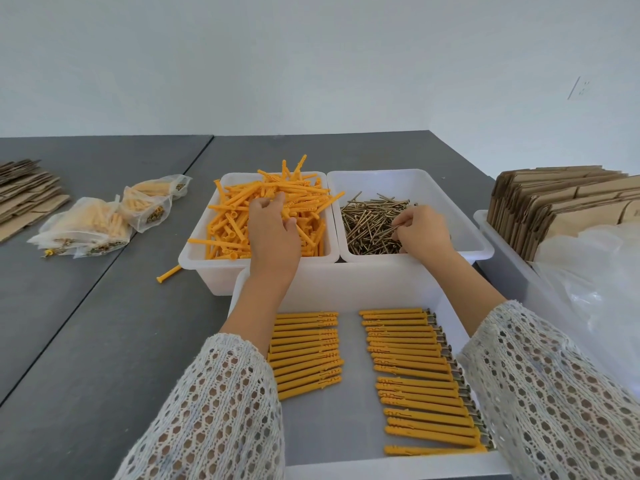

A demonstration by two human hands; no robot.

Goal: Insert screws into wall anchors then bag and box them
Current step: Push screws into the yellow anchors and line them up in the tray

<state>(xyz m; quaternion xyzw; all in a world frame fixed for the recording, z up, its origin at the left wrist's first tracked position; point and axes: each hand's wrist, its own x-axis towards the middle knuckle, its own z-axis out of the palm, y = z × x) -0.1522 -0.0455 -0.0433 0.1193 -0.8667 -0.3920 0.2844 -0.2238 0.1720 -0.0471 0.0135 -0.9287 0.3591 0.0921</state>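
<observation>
Left bin (194, 252) holds anchors (239, 216); right bin (481, 244) holds screws (367, 223).

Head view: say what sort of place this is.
Probably a small packing workstation: white bins of orange wall anchors and screws, bagged sets on the grey table, and flattened cardboard boxes stacked at right.

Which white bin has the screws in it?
The far right bin, where the right hand is picking screws; the far left one holds orange anchors.
</observation>
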